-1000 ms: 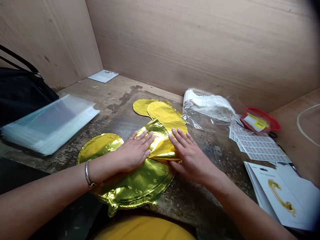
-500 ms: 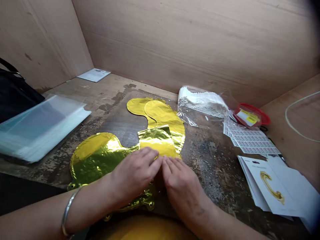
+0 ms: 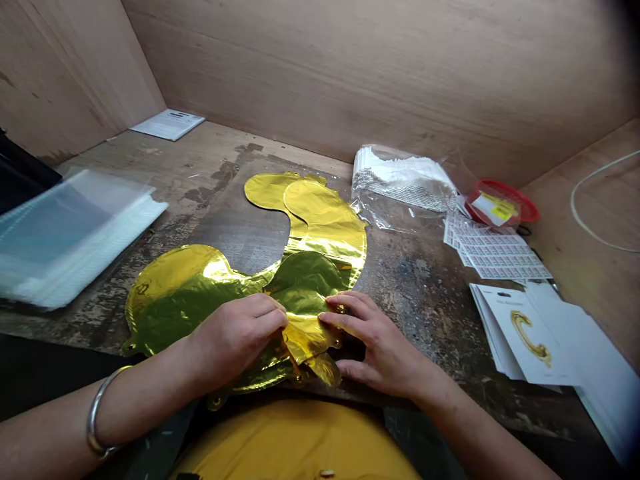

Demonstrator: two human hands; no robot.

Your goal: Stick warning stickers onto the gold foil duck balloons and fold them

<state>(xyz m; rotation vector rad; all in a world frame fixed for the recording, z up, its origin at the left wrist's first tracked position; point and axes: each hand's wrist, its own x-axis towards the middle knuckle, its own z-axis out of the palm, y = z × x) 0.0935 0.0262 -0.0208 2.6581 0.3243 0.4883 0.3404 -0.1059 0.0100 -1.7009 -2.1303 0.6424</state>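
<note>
Your left hand (image 3: 237, 340) and right hand (image 3: 373, 343) were curled shut on the bent end of the gold balloon (image 3: 175, 300), low in the middle; the other gold balloon (image 3: 320, 213), above, lay flat and unfolded.

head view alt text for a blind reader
The left hand and right hand gather a gold foil balloon on a worn wooden bench, with another gold foil balloon beyond, clear plastic sleeves left and label sheets right.
</note>
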